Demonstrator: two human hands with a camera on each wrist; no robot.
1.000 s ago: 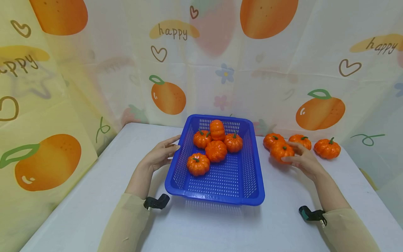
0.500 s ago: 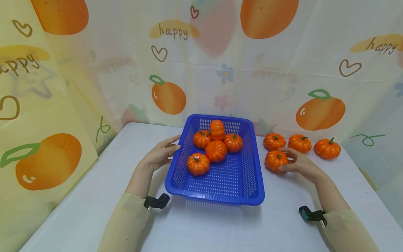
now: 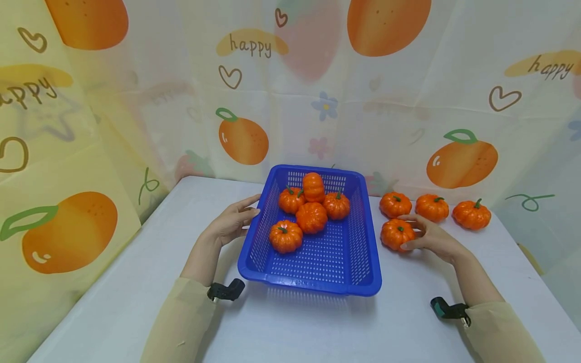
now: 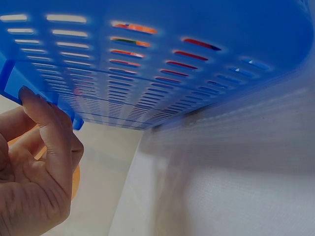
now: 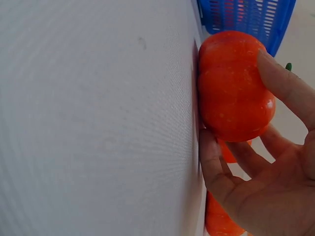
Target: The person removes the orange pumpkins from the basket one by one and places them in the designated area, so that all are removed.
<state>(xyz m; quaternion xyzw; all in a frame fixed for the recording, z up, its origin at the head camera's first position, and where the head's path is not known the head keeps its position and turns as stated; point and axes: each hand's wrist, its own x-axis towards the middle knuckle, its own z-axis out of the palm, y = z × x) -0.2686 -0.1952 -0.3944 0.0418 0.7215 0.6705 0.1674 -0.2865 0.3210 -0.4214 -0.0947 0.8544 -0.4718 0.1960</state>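
Observation:
A blue plastic basket (image 3: 317, 280) with slotted walls holds several small orange pumpkins (image 3: 285, 236). At its left rim my left hand (image 3: 229, 223) grips the edge; in the left wrist view the curled fingers (image 4: 51, 129) meet the rim from outside. To the basket's right, one orange pumpkin (image 3: 397, 235) with a green stem sits on the white table. My right hand (image 3: 433, 238) holds that pumpkin from its right side, thumb (image 5: 283, 81) on one side and fingers on the other. Its underside faces the table surface in the right wrist view.
Behind the held pumpkin stand three more: a near-left one (image 3: 395, 204), a middle one (image 3: 432, 207) and a far-right one (image 3: 472, 214). A fruit-printed cloth (image 3: 290, 126) hangs behind the white table (image 3: 290, 333). Each wrist wears a small black camera (image 3: 227, 290).
My right hand has brought its pumpkin left and toward me, down onto the table in front of the back row, then barely moved. The left hand and basket stay put.

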